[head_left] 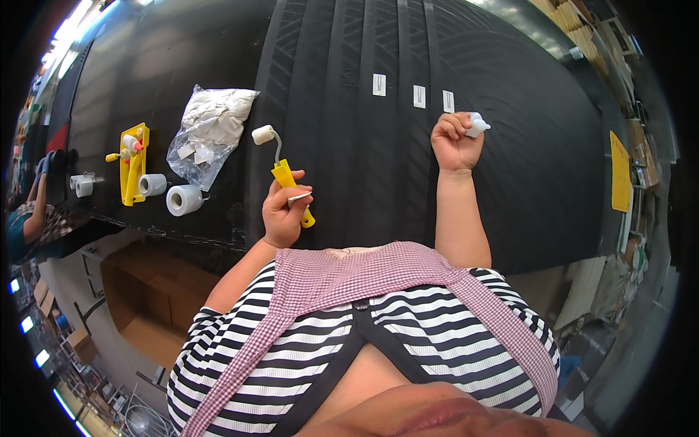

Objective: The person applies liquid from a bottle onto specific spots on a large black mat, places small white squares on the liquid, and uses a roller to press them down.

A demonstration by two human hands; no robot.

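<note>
My left hand [280, 218] is closed round a small paint roller [282, 173] with a yellow handle, a bent wire arm and a white sleeve at its far end. A small flat white piece [299, 197] sticks out between the same fingers. Farther out on the right, my right hand [457, 146] grips a small white squeeze bottle [477, 125], its nozzle pointing right. Just beyond that hand lies a white label [448, 100] on a long black strip [415, 160]. Two more labels, a middle one [419, 96] and a left one [379, 84], rest on neighbouring strips.
Left on the black table [218, 44] are a clear bag of white pieces [211, 127], a label roll [184, 200], a smaller roll [152, 184] and a yellow tray [131, 175] holding a bottle. A yellow sheet [619, 171] marks the right edge. Another person [44, 218] works far left.
</note>
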